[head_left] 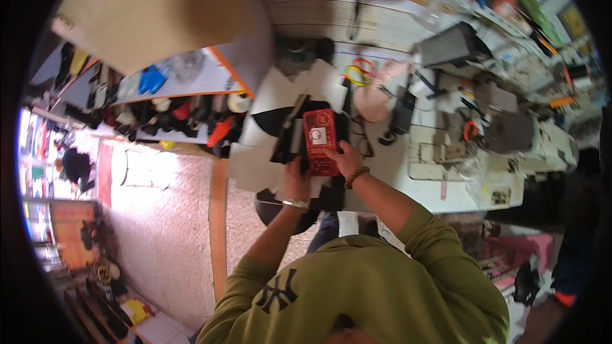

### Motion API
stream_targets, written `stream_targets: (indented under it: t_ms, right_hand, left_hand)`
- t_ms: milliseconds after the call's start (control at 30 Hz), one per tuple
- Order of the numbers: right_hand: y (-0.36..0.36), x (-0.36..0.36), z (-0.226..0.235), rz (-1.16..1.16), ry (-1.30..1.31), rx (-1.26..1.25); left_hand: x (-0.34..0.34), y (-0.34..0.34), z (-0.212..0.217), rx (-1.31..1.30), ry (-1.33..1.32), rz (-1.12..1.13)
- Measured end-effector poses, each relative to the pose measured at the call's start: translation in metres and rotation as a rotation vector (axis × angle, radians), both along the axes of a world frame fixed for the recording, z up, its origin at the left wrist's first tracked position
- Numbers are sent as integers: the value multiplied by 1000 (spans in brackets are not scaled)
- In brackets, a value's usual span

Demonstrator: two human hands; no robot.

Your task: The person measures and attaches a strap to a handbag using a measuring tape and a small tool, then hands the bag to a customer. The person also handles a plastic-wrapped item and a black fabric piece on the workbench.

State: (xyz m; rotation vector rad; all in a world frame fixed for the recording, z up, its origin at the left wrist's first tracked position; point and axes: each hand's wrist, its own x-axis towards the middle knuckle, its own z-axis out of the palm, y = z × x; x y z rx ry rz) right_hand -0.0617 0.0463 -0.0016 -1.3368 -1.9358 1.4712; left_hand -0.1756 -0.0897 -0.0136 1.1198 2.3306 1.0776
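My right hand (347, 159) is closed on the lower right of a red flat packet (325, 162) with a pale square in its middle. The packet lies over dark pieces on the table. At its lower left is my left hand (297, 181), its fingers curled at the bottom of a black flat piece (284, 143) with a grey strip. What those fingers grip is partly hidden. Just right of the packet are dark-framed glasses (364, 143). White sheets (251, 159) and black cut pieces (269, 121) spread out beneath and to the left.
A sewing machine (491, 146) stands at the right. Behind my right hand are a black box-like item (403, 111) and scissors with red and yellow handles (360, 71). Shelves packed with shoe-like items (185, 111) are on the left. A person (76, 167) is far left.
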Motion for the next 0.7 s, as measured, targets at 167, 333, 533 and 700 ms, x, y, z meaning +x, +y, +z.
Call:
stream_targets:
  t_ms: [167, 333, 533, 700]
  right_hand:
    - [-17, 137, 11, -87, 272, -255]
    - [-45, 309, 31, -398, 302, -328]
    - [40, 456, -2, -807, -243, 213]
    - [147, 487, -9, -499, -945, 500]
  left_hand:
    - [-7, 5, 11, -162, 290, -30]
    - [-7, 10, 24, -96, 419, 86]
    - [1, 10, 18, -201, 511, 298]
    - [14, 19, 11, -177, 495, 265]
